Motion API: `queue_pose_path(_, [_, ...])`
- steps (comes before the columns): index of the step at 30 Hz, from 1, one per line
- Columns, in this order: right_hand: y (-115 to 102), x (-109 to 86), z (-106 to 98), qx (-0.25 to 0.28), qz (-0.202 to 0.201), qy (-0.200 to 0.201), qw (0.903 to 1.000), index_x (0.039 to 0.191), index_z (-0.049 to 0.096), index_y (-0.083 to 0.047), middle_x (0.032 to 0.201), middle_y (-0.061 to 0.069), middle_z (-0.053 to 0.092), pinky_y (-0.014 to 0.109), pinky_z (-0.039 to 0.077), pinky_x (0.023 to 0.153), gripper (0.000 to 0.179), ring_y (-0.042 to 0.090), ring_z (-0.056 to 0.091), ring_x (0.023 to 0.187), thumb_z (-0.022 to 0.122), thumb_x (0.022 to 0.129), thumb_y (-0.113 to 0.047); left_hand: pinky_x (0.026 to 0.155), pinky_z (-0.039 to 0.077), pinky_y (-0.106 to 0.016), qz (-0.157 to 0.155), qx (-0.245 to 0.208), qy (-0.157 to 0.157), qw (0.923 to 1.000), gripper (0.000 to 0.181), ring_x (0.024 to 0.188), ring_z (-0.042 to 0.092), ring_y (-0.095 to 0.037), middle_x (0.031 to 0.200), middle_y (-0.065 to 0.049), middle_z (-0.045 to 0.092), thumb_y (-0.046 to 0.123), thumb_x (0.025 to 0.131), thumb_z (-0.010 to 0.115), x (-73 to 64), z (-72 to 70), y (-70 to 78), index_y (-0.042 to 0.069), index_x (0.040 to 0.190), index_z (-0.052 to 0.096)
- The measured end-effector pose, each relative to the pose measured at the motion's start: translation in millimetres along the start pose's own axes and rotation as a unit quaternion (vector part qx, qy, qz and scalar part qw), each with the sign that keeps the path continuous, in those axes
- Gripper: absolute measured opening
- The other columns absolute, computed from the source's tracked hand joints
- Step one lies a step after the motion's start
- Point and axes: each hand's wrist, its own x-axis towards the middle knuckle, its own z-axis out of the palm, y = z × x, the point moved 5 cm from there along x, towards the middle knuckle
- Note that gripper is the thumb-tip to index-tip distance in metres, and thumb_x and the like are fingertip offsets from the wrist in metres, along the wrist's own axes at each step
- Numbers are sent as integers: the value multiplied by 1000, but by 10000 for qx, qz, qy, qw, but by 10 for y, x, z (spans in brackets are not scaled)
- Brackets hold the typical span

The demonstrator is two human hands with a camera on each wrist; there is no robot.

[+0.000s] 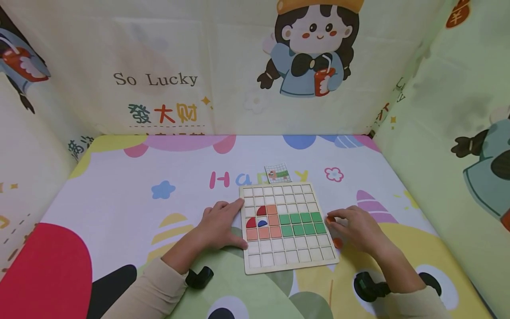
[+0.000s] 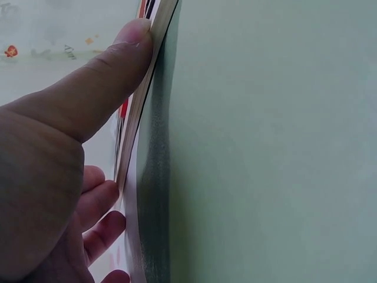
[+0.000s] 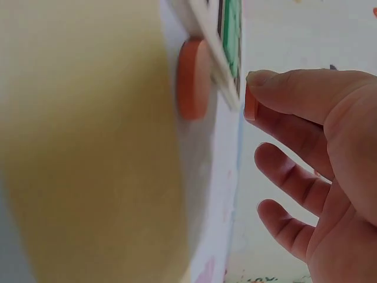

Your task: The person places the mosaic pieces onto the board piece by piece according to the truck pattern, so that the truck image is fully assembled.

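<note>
A square wooden grid board (image 1: 290,267) lies on the table. Its left part holds several salmon tiles (image 1: 275,232), two red quarter-round pieces (image 1: 261,211) and a blue half-round piece (image 1: 262,223); two rows of green tiles (image 1: 298,230) run to the right edge. Along the board's left edge my left hand (image 1: 217,227) rests, thumb low and index finger high, touching the rim. My right hand (image 1: 358,229), just off the right edge, pinches a small orange piece (image 3: 250,106) between thumb and index finger. Another orange rounded piece (image 3: 194,79) lies beside the board, below that hand.
Behind the board lies a small card (image 1: 278,173) with a printed grid picture. The tabletop has a colourful printed cloth (image 1: 119,186). Cloth walls (image 1: 231,53) with cartoon figures stand at the back and both sides. Black straps (image 1: 200,278) circle both wrists.
</note>
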Motion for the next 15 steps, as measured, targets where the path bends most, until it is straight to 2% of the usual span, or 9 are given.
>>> queue_pose_path(9, [-202,-1,-36,-29,-528,170,9985,110,77,-8,104,9,70,47,53,80,23,31,60,98,75,89,-17,100,31,-54,-12,-2,-1,10000,112,132,37,-31,143,-3,52,56,65,89,-4,-1,7,17,155,34])
queue_pose_path(15, [-317,8,12,16,-786,156,9968,107,78,-12,100,3,71,47,53,81,20,28,60,97,78,88,-19,100,32,-54,-10,6,6,10000,112,132,37,-31,143,-3,52,57,65,89,-2,-2,7,18,154,34])
